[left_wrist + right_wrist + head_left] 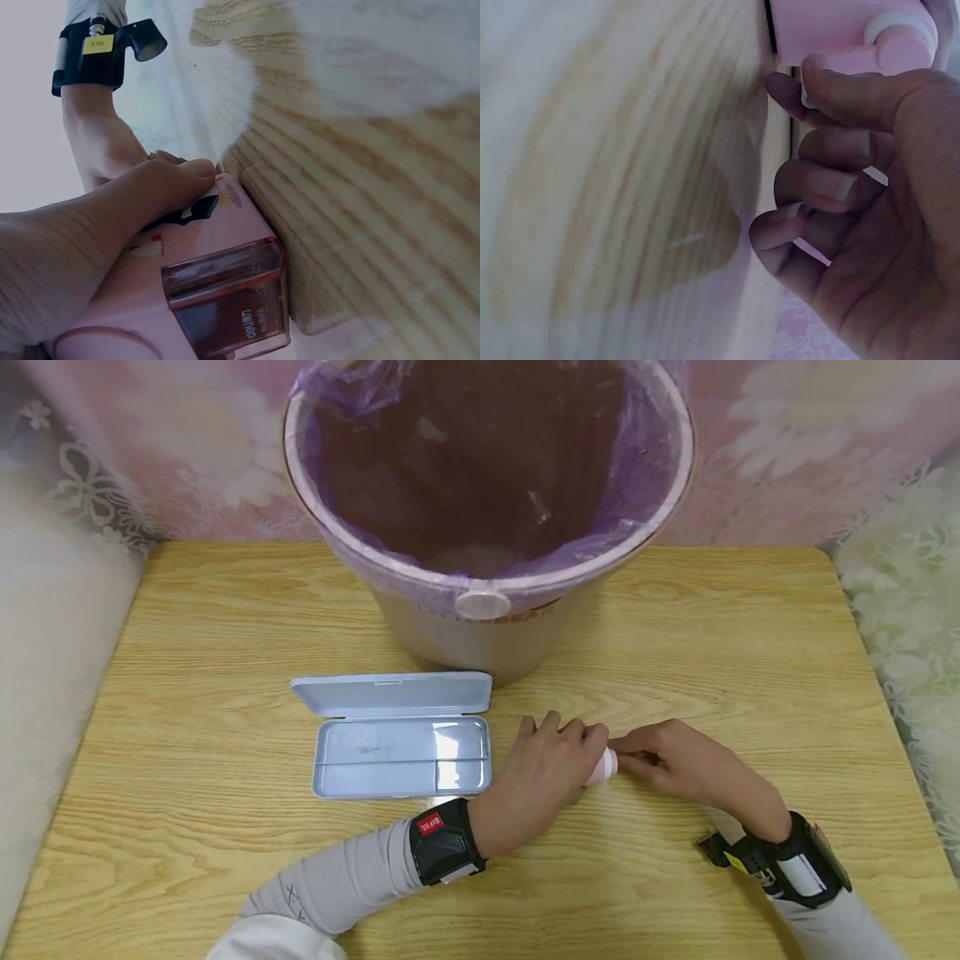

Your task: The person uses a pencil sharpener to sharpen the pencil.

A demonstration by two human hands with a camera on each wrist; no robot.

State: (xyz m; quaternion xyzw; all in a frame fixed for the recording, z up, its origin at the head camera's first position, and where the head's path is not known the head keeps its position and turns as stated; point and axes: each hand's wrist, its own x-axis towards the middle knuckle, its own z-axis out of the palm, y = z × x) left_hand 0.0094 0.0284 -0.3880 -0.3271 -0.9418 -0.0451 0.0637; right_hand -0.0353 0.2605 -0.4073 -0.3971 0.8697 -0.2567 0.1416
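A pink hand-crank pencil sharpener point(142, 277) lies on the wooden table, mostly hidden under my left hand point(543, 768) in the head view. My left hand grips its body from above, the thumb along a printed side. The left wrist view shows its see-through drawer point(232, 315). On its right end is a pink crank point(855, 60) with a white ring around the hub. My right hand point(686, 760) pinches the small knob at the crank's end between thumb and index finger. Its other fingers are curled loosely beneath.
A light blue pencil case point(375, 781) lies with its lid raised, just left of my left hand. Behind it stands a large bin point(480, 643) lined with a purple plastic bag point(652, 460). Floral cloth point(225, 452) hangs behind the table point(187, 710).
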